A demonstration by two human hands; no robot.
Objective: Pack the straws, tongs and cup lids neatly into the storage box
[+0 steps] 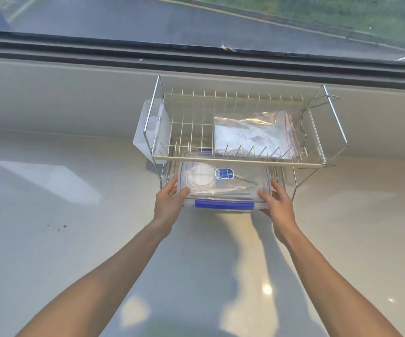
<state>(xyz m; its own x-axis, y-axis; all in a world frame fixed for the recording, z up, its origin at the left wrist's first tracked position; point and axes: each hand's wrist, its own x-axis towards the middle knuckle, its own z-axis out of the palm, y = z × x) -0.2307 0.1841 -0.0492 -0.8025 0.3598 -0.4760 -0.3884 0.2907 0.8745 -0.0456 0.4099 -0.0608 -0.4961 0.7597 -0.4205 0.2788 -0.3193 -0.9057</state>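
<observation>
A clear storage box (240, 188) with blue latches and a closed clear lid sits half under the upper tier of a wire rack (242, 161). Through the lid I see a white cup lid (201, 175) at the left and thin pale pieces, likely straws or tongs, lying across the middle. My left hand (171, 199) grips the box's near left corner. Gripping the near right corner is my right hand (278, 200). The box's far end is hidden under the rack's top shelf.
A zip bag (252, 135) with white contents lies on the rack's upper shelf. A clear plastic holder (148, 132) hangs on the rack's left side. The rack stands on a pale glossy counter (75, 239) below a window ledge.
</observation>
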